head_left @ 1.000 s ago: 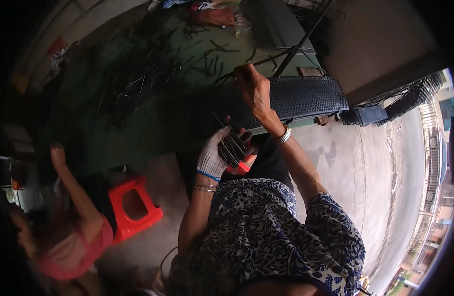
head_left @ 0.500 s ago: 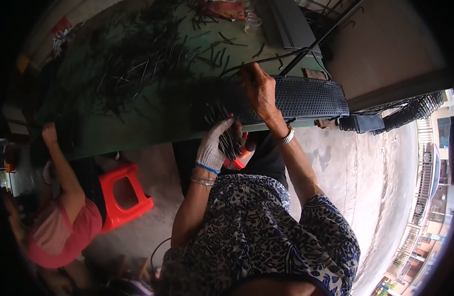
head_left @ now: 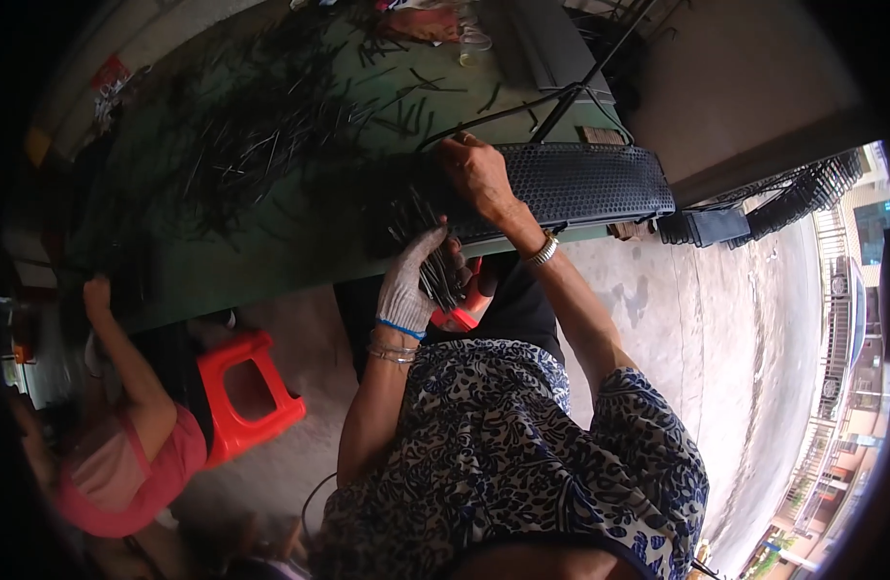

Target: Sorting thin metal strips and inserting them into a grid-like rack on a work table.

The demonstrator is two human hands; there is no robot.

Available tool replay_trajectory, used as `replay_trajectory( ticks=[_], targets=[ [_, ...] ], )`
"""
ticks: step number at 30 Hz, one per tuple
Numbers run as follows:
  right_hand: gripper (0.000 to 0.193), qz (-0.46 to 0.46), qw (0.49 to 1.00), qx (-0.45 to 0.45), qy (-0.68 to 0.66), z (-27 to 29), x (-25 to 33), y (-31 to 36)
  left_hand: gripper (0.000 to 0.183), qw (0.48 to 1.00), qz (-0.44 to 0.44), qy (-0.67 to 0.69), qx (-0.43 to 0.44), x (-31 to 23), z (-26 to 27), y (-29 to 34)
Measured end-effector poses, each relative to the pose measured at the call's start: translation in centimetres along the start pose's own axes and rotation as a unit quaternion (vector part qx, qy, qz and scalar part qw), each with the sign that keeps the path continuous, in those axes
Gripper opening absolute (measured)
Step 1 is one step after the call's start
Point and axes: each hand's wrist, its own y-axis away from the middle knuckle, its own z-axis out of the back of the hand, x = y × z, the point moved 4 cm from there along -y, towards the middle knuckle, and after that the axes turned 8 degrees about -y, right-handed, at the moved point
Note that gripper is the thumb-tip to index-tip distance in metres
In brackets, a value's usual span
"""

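My left hand, in a pale knitted glove with a blue cuff, is closed around a bundle of thin dark strips just off the table's front edge. The strips stick out above and below the fingers. My bare right hand is over the left part of a long black perforated panel, fingers pinched together. Whatever those fingers hold is hidden or too small to name. The panel lies along the front edge of the green table, its left end lost in shadow.
A heap of dark strips covers the table's left, with loose ones nearer the middle. A dark metal rod slants behind the panel. Red stool at left; beside it, a co-worker in a pink top reaches to the table.
My right hand has shifted slightly left along the panel, still pinched. The left hand keeps its grip on the bundle. The whole view has turned a little.
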Motion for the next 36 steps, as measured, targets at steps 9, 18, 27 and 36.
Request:
replay_trajectory(
  ticks=[9,18,27,36],
  targets=[
    [0.03,-0.102,0.915,0.121,-0.37,2.8,0.2,1.0,0.024,0.99,-0.014,-0.137,-0.035,0.3,0.1,-1.0],
    [0.029,-0.224,0.883,0.213,-0.353,3.2,1.0,1.8,0.017,0.98,0.0,-0.185,-0.075,0.3,-0.3,-0.9],
    [0.023,-0.256,0.858,0.103,-0.434,2.4,0.8,2.5,0.019,0.973,-0.026,-0.204,-0.1,-0.4,-0.6,-0.7],
    [0.021,-0.261,0.835,0.073,-0.478,2.2,0.7,3.4,0.016,0.967,0.001,-0.227,-0.117,-0.3,-0.1,-0.5]
  ],
)
